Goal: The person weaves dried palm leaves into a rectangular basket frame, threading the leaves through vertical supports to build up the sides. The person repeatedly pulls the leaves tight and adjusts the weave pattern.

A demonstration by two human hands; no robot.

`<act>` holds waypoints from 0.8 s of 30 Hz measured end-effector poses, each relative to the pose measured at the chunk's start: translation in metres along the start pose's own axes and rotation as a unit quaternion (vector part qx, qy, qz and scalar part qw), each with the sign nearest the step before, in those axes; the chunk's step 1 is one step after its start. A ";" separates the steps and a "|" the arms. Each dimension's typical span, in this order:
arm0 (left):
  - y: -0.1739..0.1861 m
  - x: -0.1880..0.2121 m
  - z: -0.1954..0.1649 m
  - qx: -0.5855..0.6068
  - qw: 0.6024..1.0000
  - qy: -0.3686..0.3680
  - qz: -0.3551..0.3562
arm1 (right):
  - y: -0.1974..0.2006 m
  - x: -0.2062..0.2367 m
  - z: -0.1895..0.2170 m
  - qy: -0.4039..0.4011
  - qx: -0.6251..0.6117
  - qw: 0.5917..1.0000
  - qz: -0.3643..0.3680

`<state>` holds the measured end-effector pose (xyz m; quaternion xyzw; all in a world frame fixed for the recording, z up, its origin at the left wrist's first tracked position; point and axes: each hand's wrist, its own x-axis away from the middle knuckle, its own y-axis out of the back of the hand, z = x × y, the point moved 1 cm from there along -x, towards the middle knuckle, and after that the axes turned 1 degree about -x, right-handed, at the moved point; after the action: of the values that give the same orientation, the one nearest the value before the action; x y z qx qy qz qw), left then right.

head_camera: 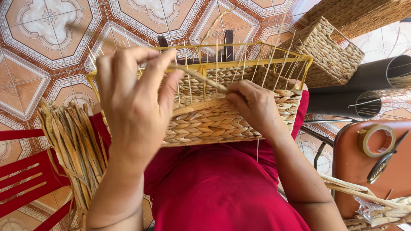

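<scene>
A half-woven straw basket (pixel 205 124) on a yellow wire frame (pixel 239 63) rests on my lap, over red cloth. My left hand (pixel 132 102) is raised in front of it, pinching a twisted straw strand (pixel 201 79) that runs right toward the weave. My right hand (pixel 254 105) presses on the basket's upper woven edge, fingers closed where the strand enters between thin upright stakes.
A bundle of dried straw (pixel 70 145) lies at my left over a red chair (pixel 25 171). Finished woven baskets (pixel 329 53) and dark tubes (pixel 368 85) stand at right. A brown stool (pixel 364 171) holds a tape roll (pixel 376 140) and scissors (pixel 381 167).
</scene>
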<state>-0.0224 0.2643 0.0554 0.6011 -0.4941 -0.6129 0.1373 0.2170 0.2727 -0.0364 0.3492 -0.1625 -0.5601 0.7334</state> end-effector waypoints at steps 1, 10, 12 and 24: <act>0.002 0.000 -0.007 0.031 0.999 0.014 -0.036 | -0.001 0.000 -0.001 -0.004 -0.010 1.000 -0.005; -0.116 0.013 -0.020 0.398 0.741 0.283 0.461 | 0.000 0.009 -0.019 -0.113 -0.185 0.976 0.035; -0.115 0.019 -0.014 0.374 0.896 0.111 0.210 | -0.001 0.006 -0.023 -0.153 -0.271 0.950 0.033; -0.063 0.076 0.008 0.126 0.956 0.107 0.242 | -0.004 -0.002 0.000 -0.048 -0.087 0.994 0.048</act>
<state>-0.0204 0.2400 -0.0406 0.5381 -0.6801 -0.4264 0.2570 0.2136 0.2745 -0.0390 0.2488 -0.1648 -0.5525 0.7783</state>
